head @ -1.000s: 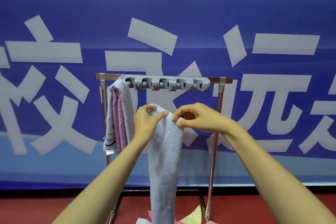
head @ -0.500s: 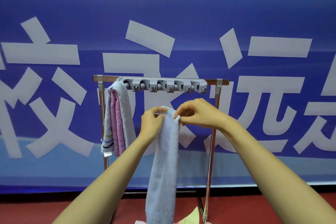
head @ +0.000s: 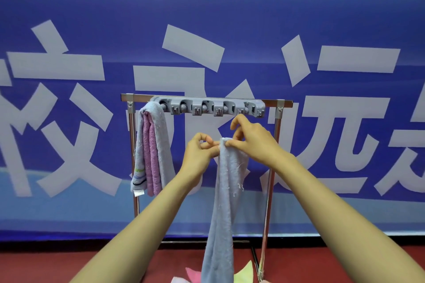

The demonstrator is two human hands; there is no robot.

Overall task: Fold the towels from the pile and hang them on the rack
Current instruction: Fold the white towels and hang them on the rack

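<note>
The blue towel [head: 226,190] is folded lengthwise into a narrow band and hangs straight down in front of the rack [head: 272,179]. Its top end is held just below the grey clip strip [head: 207,108], and its bottom end trails to the pile [head: 245,273] on the red floor [head: 69,264]. The pile is mostly cut off by the frame edge: pink + yellow cloth, prob. more towels.

Grip of the right hand [head: 255,143]: narrow, thumb + finger pinching the towel's top fold, index lifted twd the clips. Grip of the left hand [head: 199,153]: fingers curled in, thumb + fingertip pinching the same top edge from the other side. Already hung at the rack's left end: a grey-blue towel [head: 159,135] w/ a pink towel [head: 150,158] tucked inside it.

Handling, as I judge it: terry cloth, light, fully limp, not slippery, nothing to break. It keeps no shape, so the fold will open once the layers are let go. Loose threads on the edge may snag on the clips. Best hold = where it is now, all layers pinched together at the top w/ hands close, then feed that bunched end into a free clip or over the bar
</note>
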